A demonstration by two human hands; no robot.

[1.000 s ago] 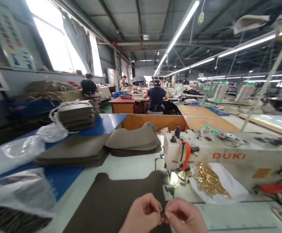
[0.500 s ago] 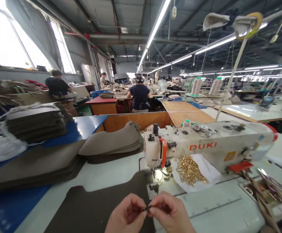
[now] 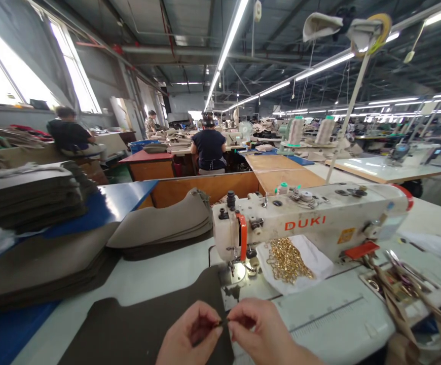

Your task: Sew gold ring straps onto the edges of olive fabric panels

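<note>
Low in the view, my left hand (image 3: 192, 334) and my right hand (image 3: 260, 332) meet fingertip to fingertip. Both pinch one small dark piece (image 3: 222, 322) between thumb and forefinger; what it is I cannot make out. Under them lies a dark brown cut panel (image 3: 140, 327) on the sewing table. Just beyond stands a white DUKI sewing machine (image 3: 311, 223), its needle end close to the panel's far corner. A heap of small gold rings (image 3: 287, 259) lies on a white cloth under the machine's arm.
Stacks of grey-brown cut panels (image 3: 163, 223) lie to the left, more of them on a blue table (image 3: 125, 195). Straps and tools (image 3: 399, 279) lie at the right. Other people (image 3: 209, 149) sit at benches further back. Thread cones (image 3: 295, 131) stand behind.
The view has swung right, so the machine and stacks sit further left in the picture. My hands stay together on the small piece, shifting slightly left.
</note>
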